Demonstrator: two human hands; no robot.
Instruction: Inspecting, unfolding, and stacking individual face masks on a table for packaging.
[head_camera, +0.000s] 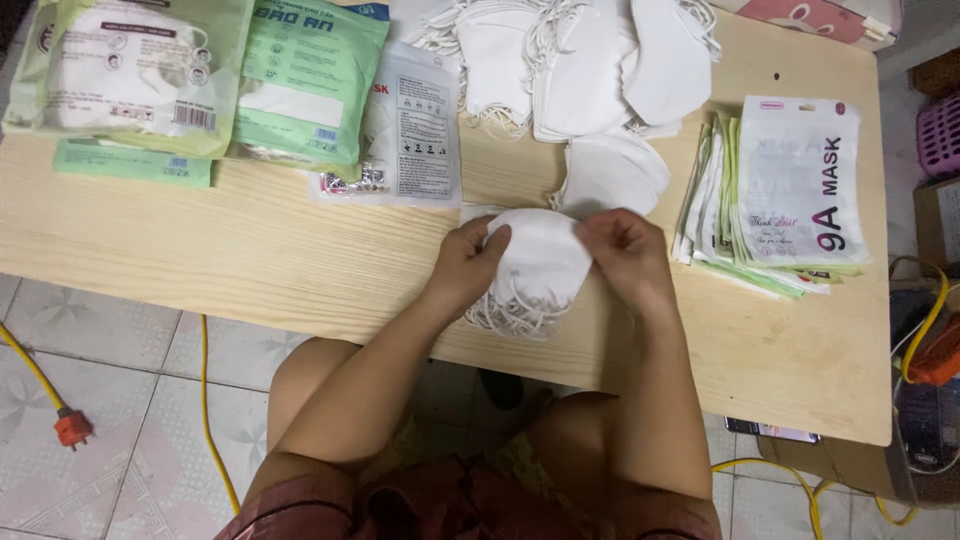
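- A small stack of white face masks (537, 262) lies near the front edge of the table, held between both hands; the cloth looks soft and matte, folded into a rounded, half-oval shape
- Thin white ear loops (505, 318) spill out in a tangle from under the stack, toward the person
- The left hand (466, 264) grips the stack's left side, thumb on top of the uppermost mask and fingers curled beneath
- The right hand (629, 255) pinches the right side of the stack, fingers closed tight on the upper edge
- The table (250, 250) is pale wood with a fine straight grain
- Just behind the hands, a loose pile of unpacked white masks (590, 80) of the same curved cut spreads toward the far edge
- To the right lies a fanned stack of flat pouches (780, 190), white and glossy with green edges; whether they hold anything cannot be told
- To the left of the hands, a clear plastic pouch (415, 125) lies flat with a white mask showing through it
- Further left, green and white plastic packs (200, 70) bulge with folded white masks inside
- Below the table, a yellow cable (205, 400) with an orange plug (72, 428) runs over a patterned tile floor (120, 470)
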